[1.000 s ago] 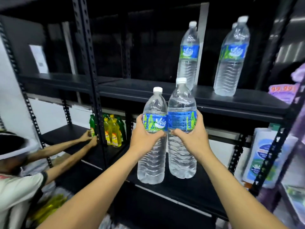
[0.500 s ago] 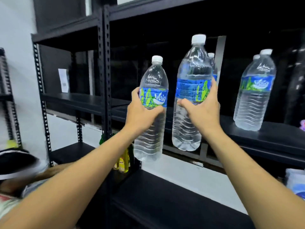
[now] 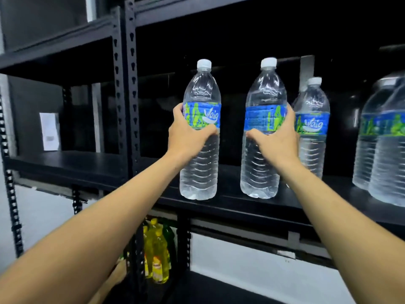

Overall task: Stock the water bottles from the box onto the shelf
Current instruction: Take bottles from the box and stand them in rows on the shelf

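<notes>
Black steel racking is filling the view, its middle shelf (image 3: 241, 206) running across at arm height. The left hand (image 3: 186, 137) is gripping the first water bottle (image 3: 200, 170) around its blue-green label, with the thumb lying across the front and the other fingers curling round the far side, mostly hidden. The right hand (image 3: 277, 140) is gripping the second water bottle (image 3: 259, 172) the same way, thumb reaching left just under the label, fingertips showing at the label's right edge. Both bottles are standing upright and apart, their bases sitting level with the shelf's front strip. Whether they are touching the board or hanging just above it is hard to tell. A third bottle (image 3: 313, 102) is standing on the shelf behind the right hand, which is partly covering it. Two more bottles (image 3: 385, 163) are overlapping at the right, where the frame edge is cutting them off. Lower down, yellow bottles (image 3: 156, 253) are showing beside an upright post, with another person's hand (image 3: 119, 274) blurring next to them.
</notes>
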The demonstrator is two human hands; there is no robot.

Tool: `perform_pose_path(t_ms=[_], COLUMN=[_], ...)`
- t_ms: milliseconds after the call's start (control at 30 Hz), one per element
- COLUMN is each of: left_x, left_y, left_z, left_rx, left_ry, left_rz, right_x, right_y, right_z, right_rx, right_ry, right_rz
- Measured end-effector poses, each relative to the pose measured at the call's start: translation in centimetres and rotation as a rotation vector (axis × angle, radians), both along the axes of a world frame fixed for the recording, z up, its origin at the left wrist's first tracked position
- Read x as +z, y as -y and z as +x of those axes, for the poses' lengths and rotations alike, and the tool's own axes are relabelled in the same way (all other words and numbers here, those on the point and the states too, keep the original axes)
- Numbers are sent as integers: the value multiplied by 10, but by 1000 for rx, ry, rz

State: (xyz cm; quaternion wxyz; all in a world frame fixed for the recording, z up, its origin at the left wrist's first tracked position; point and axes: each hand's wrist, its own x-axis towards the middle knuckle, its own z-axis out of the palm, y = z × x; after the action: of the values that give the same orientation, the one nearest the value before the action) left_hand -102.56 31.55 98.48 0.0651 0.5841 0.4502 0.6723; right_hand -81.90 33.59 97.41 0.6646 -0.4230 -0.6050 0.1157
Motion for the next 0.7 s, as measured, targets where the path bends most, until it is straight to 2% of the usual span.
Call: perform_pose_path(t_ms=[367, 700], left_x=[-14, -41], left_y=[-117, -161], left_z=[-51, -61], left_rx=[-41, -51], left_ry=[5, 46], left_rz=[37, 86], right_x=[-23, -37], right_y=[-66, -81], right_z=[-39, -55], right_rx=[-195, -155], right_ry=[22, -11], right_rz=[32, 44])
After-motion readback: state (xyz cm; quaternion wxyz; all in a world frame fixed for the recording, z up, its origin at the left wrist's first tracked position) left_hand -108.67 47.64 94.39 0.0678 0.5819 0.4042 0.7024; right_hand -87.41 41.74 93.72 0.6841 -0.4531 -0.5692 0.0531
